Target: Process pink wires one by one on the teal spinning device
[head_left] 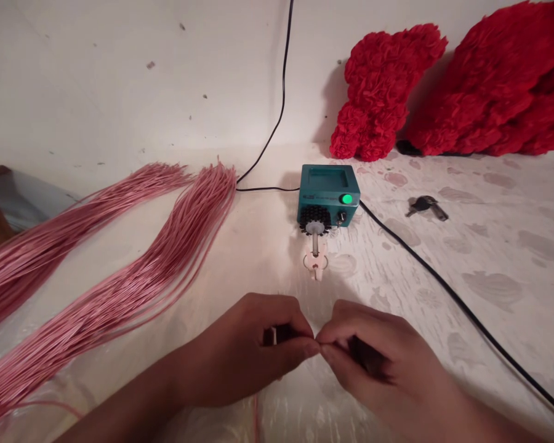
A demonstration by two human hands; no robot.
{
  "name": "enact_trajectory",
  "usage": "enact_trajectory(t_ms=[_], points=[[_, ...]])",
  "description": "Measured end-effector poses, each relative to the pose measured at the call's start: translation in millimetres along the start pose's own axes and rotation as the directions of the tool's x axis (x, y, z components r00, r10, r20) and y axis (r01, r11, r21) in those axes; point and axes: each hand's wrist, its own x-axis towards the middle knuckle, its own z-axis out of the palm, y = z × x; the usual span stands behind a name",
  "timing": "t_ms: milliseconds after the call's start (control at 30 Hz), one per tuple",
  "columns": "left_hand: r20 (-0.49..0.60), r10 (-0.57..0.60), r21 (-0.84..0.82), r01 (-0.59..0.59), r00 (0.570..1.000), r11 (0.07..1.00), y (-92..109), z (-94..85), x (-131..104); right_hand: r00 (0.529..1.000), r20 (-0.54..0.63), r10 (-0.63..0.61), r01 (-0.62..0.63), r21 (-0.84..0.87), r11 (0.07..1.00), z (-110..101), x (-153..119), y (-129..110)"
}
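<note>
My left hand (249, 344) and my right hand (388, 357) meet fingertip to fingertip near the front of the table, each in a pinch. Whatever lies between the fingertips is too small or hidden to make out. Below the left hand a thin pink strand (256, 418) shows, and I cannot tell whether it runs up into the fingers. Just beyond the hands stands a small teal machine (327, 195) with a lit green button (346, 199). Its black toothed wheel and shaft carry a pale clip-like head (315, 261), which neither hand touches.
Two long bundles of pink strands (166, 258) (87, 212) lie at the left. Red fabric flower bunches (378, 92) (503, 92) lean on the wall at the back right. A black cable (434, 274) crosses the right side. Keys (427, 207) rest on the patterned cover.
</note>
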Motion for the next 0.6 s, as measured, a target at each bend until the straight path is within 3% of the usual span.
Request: enact_trajectory(t_ms=[167,367,600], points=[[-0.051,0.126,0.075,-0.122,0.991,0.99,-5.0,1.2,-1.1,1.0,-0.007,-0.013,0.013,-0.023,1.0,0.0,0.6,-0.6],[-0.045,0.112,0.076,-0.109,0.993,0.991,-6.4,1.6,-2.0,1.0,-0.001,0.0,0.0,-0.01,1.0,-0.3,-1.7,1.3],[-0.04,0.176,0.107,-0.171,0.984,0.98,-5.0,2.4,-2.8,0.999,0.024,0.03,-0.03,0.02,0.999,-1.7,-2.7,1.1]])
